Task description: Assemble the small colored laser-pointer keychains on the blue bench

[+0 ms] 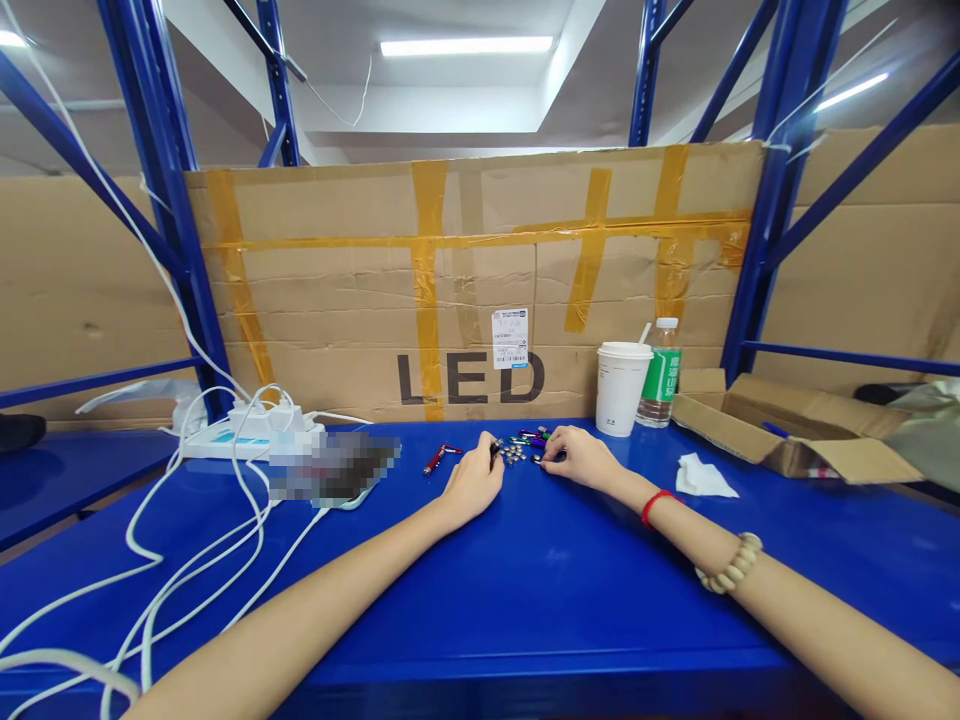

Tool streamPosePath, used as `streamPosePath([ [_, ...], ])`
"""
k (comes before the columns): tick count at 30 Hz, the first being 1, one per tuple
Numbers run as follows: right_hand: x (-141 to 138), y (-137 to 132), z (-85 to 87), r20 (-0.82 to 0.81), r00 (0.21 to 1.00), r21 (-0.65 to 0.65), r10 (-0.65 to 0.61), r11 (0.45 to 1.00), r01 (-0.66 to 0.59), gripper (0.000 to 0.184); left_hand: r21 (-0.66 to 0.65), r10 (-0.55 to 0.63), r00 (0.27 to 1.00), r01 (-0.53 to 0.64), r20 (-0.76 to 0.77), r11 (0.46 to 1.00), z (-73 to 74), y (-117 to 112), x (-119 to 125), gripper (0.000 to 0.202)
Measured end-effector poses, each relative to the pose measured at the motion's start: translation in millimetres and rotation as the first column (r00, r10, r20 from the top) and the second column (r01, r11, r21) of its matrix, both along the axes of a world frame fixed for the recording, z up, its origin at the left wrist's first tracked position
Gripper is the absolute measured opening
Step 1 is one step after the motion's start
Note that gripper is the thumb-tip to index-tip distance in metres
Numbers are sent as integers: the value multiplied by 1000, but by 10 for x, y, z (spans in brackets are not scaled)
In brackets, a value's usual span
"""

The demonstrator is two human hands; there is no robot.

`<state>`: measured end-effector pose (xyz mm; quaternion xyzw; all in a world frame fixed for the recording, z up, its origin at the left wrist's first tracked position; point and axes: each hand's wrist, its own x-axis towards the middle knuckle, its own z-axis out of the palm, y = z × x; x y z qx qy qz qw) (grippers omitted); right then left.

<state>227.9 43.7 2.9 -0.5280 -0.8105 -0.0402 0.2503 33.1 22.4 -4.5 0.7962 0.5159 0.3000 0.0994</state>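
Note:
My left hand [475, 482] is closed around a small black tube-like piece [495, 453], its tip showing past the fingers. To its right, my right hand [583, 457] has thumb and fingers pinched low over the table, right beside a tiny dark and silver piece [536, 459]; whether it grips that piece is too small to tell. Between the hands lies a loose pile of small silver pieces [514, 453]. Behind them are several little green and purple metal tubes [534, 437], partly covered by my right hand. A red metal tube with a clip-like end [435, 461] lies left of my left hand.
On the blue table [540, 590], a white paper cup [621, 390] and a water bottle [661, 375] stand behind my right hand. A tissue [705, 477] and open carton [787, 430] lie rightward. White cables [251, 520], a power strip [225, 438] and a blurred device occupy the left.

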Motion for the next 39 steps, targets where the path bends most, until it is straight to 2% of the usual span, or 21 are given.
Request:
streamPosePath([
  [4,-80,-36,-28,-37,993,31,116,993,-115,9,8,-10,1000,10,21,1000,1,-1,1,8],
  [8,-167,-69,-50,-78,962,87,261,963,-255,9,28,-34,997,33,64,999,-6,12,-1,12],
  [14,-174,-54,-77,-78,925,39,373,928,-371,10,54,-51,995,47,84,997,-40,64,-6,12],
  [16,-168,-47,-89,-78,925,28,373,928,-371,11,49,-48,996,45,70,998,-48,77,-2,11],
  [23,-104,-9,-83,42,988,83,146,985,-149,14,46,-103,994,105,-32,993,-44,61,16,9],
  [26,-1,40,-47,44,998,90,-45,995,41,19,43,-102,993,105,-63,994,-38,47,17,10],
  [28,95,77,-5,32,980,71,-194,979,192,19,36,-94,993,97,-78,995,-38,50,16,11],
  [32,355,123,107,53,902,18,-429,903,428,21,41,-95,992,99,-85,994,-45,68,16,10],
  [36,695,134,200,108,746,-68,-658,743,666,28,43,-102,991,106,-84,993,-32,55,19,9],
  [39,919,157,239,104,672,-102,-734,664,741,29,41,-97,991,101,-88,994,-11,37,22,8],
])
